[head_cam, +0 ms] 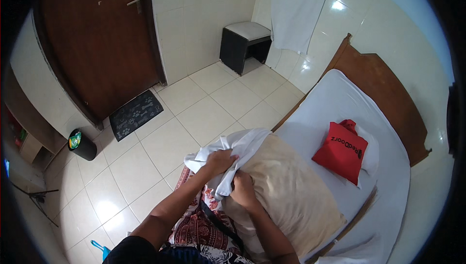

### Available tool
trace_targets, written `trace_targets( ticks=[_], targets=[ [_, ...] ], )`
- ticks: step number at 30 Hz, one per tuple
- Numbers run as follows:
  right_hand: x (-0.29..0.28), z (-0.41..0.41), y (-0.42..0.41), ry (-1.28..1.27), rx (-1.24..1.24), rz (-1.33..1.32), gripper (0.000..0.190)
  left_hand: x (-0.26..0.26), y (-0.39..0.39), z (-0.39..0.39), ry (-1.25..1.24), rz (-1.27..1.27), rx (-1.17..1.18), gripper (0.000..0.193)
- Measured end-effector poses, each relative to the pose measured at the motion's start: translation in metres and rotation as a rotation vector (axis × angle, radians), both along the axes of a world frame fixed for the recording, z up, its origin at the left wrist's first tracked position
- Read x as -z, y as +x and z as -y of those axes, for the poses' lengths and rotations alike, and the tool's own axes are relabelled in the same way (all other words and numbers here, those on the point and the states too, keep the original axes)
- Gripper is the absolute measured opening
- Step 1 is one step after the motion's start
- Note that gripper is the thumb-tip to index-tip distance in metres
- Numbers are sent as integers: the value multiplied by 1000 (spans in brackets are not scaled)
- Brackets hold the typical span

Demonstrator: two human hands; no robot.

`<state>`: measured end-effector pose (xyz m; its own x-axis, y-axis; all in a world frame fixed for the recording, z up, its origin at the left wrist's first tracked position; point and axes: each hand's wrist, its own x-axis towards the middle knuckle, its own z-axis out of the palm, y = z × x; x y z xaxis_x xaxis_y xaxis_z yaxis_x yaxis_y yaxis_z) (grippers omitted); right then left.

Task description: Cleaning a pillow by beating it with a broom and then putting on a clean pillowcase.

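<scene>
A large beige pillow [291,184] with uneven, stain-like patches lies in front of me across the edge of the bed. A white pillowcase [251,140] is bunched around its near left end, and the rest of the pillow shows bare. My left hand [220,162] grips the gathered white cloth from above. Just beside it, my right hand [243,190] is closed on the hanging edge of the same pillowcase, its knuckles against the pillow. Part of the fingers of my right hand is hidden by the hand itself.
A red cushion [340,151] bearing writing rests on the white bed sheet [313,104]. A stick broom [349,224] lies along the bed beside the pillow. The wooden headboard [386,93] stands beyond. A stool [245,42], a doormat [136,114] and a black bin [83,147] are on the tiled floor.
</scene>
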<state>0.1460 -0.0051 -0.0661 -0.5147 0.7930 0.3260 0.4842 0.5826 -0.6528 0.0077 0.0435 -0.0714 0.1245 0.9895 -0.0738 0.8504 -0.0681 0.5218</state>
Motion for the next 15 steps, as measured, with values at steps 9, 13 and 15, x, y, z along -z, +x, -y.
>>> trace_targets(
  ticks=[9, 13, 15],
  targets=[
    [-87, -51, 88, -540, -236, 202, 22, -12, 32, 83, 203, 246, 401, 21],
    [-64, -120, 143, 149, 384, 475, 48, -17, 30, 104, 292, 284, 512, 23],
    [-2, -139, 178, -158, 502, 461, 62, -20, 30, 102, 268, 314, 558, 23]
  ],
)
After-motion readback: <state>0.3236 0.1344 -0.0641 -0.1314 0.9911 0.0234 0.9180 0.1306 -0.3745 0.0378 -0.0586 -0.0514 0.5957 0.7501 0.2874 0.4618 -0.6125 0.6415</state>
